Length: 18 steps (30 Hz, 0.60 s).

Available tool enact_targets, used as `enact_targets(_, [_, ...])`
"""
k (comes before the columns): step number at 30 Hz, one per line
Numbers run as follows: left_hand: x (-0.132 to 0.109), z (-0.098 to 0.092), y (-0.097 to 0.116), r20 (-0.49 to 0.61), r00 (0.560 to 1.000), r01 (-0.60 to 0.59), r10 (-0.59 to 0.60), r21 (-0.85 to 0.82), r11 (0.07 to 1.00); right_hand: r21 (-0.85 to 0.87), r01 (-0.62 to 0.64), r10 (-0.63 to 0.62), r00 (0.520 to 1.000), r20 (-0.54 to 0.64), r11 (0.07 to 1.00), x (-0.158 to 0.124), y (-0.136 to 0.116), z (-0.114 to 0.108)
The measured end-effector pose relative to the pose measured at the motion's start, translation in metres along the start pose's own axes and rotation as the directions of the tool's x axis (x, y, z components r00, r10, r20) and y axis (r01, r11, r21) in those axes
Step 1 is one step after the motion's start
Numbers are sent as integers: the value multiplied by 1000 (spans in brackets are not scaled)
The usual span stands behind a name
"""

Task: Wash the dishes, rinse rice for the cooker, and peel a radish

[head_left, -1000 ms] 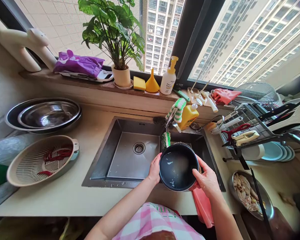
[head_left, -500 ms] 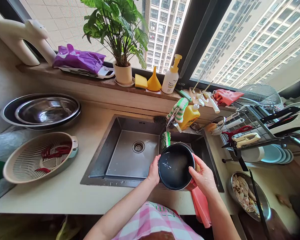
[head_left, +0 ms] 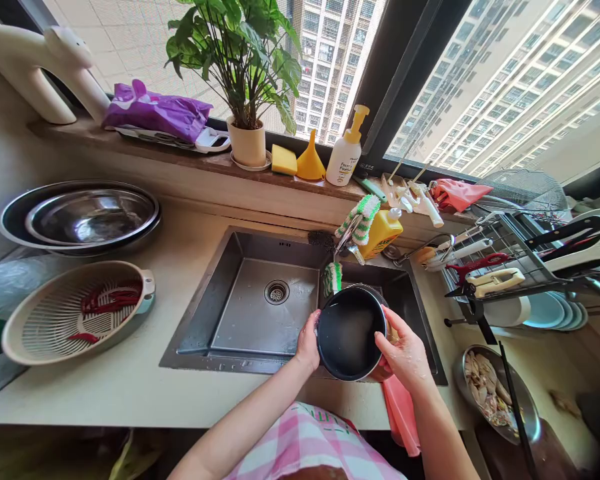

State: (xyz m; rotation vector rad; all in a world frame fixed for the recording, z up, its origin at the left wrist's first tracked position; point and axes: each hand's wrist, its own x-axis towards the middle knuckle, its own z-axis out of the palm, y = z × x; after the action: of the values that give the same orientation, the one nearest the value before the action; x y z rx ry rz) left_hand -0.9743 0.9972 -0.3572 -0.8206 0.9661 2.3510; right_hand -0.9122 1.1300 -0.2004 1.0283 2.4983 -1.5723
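A dark round pot with a wet inside is held over the right part of the steel sink, tilted toward the left. My left hand grips its left rim with curled fingers. My right hand wraps around its right side, thumb on the rim. A tap wrapped in a green and white cloth stands just behind the pot. A green brush hangs below the tap.
A beige colander with red chillies and stacked steel bowls sit on the left counter. A yellow bottle stands by the tap. A dish rack and a bowl of food are at right. A pink cloth hangs at the counter edge.
The pot has tilted further to the left, its opening now facing the sink basin more. Both hands stayed on its rim and shifted slightly left.
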Motion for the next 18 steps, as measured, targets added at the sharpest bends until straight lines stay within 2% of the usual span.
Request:
enact_targets(6, [2,-1,-2,-22,1000,8,-8,-20,1000,20,2,-2,1000,16,1000,-6,-12,2])
enact_targets(18, [6,-5,-3,-34,999,1,-3,-57,998,40,26,-27,999,30,999,-4,-14,7])
